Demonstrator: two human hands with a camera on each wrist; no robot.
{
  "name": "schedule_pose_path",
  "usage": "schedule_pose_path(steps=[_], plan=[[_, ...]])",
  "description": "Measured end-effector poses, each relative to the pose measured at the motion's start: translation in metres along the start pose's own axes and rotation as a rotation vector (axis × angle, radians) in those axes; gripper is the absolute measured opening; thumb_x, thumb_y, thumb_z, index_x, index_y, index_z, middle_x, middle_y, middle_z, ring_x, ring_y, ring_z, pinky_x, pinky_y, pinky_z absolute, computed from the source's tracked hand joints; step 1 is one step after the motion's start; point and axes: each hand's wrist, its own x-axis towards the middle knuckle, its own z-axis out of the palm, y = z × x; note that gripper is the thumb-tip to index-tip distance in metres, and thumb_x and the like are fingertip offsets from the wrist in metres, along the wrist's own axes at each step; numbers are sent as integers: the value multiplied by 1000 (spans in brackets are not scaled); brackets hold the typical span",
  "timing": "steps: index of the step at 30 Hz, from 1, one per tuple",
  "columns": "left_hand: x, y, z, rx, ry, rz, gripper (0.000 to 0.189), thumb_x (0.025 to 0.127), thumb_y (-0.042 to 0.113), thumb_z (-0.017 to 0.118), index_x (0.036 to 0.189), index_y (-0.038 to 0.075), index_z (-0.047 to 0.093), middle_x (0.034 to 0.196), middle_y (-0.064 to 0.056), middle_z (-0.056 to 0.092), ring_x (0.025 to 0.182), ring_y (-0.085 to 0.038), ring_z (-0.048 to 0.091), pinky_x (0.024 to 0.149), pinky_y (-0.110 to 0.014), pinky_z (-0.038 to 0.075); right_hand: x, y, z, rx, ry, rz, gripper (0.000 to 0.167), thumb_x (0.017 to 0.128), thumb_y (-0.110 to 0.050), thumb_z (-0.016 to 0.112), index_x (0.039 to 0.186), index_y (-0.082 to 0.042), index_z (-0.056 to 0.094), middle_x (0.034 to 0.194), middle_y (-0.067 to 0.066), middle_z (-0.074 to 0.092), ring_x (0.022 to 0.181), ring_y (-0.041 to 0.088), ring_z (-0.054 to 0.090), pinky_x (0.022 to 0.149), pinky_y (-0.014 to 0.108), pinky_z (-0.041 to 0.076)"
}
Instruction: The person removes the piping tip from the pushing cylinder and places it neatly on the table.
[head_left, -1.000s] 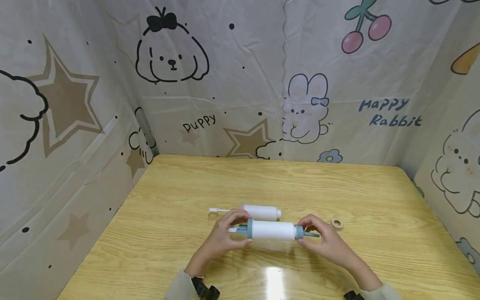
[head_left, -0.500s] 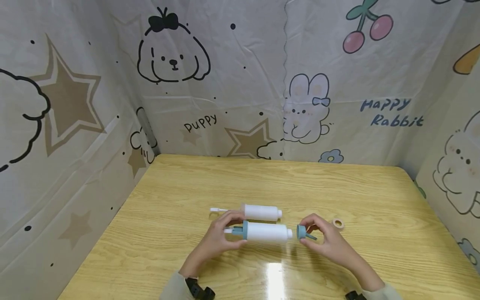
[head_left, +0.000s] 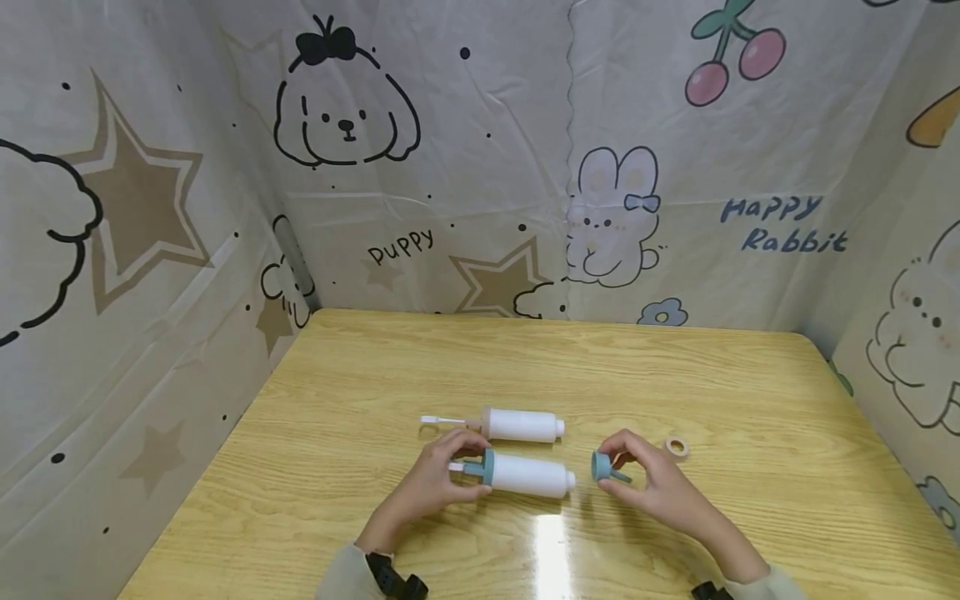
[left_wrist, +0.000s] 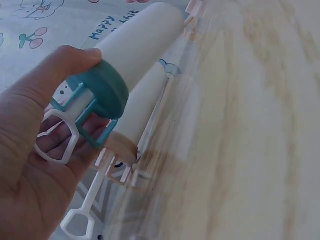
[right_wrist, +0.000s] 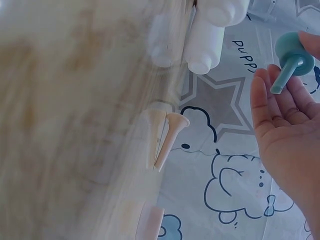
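In the head view, my left hand [head_left: 435, 475] grips the teal-collared end of a white syringe-like tube [head_left: 528, 475], its small spout pointing right. A white plunger handle [left_wrist: 60, 130] sticks out of the teal collar [left_wrist: 107, 90] into the left palm. Apart from the spout, my right hand [head_left: 652, 483] pinches a teal nozzle cap [head_left: 602, 467] with a narrow stem; in the right wrist view the cap [right_wrist: 294, 52] sits between thumb and fingers. Behind the held tube lies a second white tube [head_left: 523, 425] with a peach collar [left_wrist: 122, 145] and its plunger drawn out.
A peach ring-shaped piece [head_left: 676, 448] lies beyond the right hand. In the right wrist view, a peach funnel-shaped nozzle [right_wrist: 172, 137] rests on the wood-grain table [head_left: 375, 367]. A printed cloth [head_left: 480, 108] walls the back and sides.
The teal nozzle cap has come off the tube's spout and is in my right hand. The tube has shifted left, and its spout end now tilts lower.
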Motion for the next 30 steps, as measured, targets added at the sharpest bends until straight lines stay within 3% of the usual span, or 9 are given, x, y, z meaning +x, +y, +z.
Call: schedule_pose_path(steps=[5, 23, 30], plan=[[-1, -4, 0, -1, -37, -28, 47, 81, 23, 81, 120, 9, 59, 116, -6, 60, 110, -26, 65, 94, -28, 57, 0, -2, -1, 8, -7, 2, 32, 84, -1, 74, 110, -11, 58, 97, -4, 63, 86, 2, 59, 75, 22, 54], [-3, -17, 1, 1, -69, -50, 49, 80, 23, 82, 120, 7, 59, 117, -5, 60, 110, -25, 65, 95, -35, 57, -1, -1, 1, 2, -32, 5, 31, 85, -3, 73, 109, -13, 58, 97, -6, 62, 87, 1, 59, 76, 22, 54], [-4, -16, -1, 0, -83, -68, 51, 80, 22, 82, 122, 6, 58, 118, -6, 59, 112, -26, 64, 97, -37, 55, -1, -1, 2, -13, -38, 15, 32, 84, -4, 74, 109, -14, 58, 98, -8, 63, 88, 0, 59, 76, 22, 54]])
